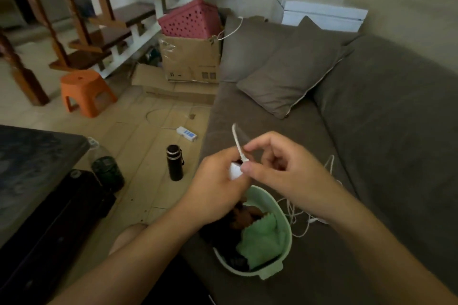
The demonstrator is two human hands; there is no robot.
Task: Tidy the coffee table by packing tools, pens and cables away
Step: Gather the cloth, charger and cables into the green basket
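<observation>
My left hand [218, 181] grips a small white charger block [234, 171] above a pale green basket [285, 225] that stands on the grey sofa. My right hand [277, 168] pinches the white cable [238, 142] at its plug, right where it meets the charger. The cable loops upward from the plug, and more of it lies in a loose tangle [304, 215] on the sofa seat beside the basket. Inside the basket lie a green cloth [260, 240] and some dark items that I cannot make out.
A dark coffee table [32, 166] fills the left edge. On the floor are a black bottle [174, 162], a white power strip [187, 134], a dark jar [107, 171], an orange stool [84, 90] and cardboard boxes [189, 59]. Grey cushions [290, 69] lie on the sofa.
</observation>
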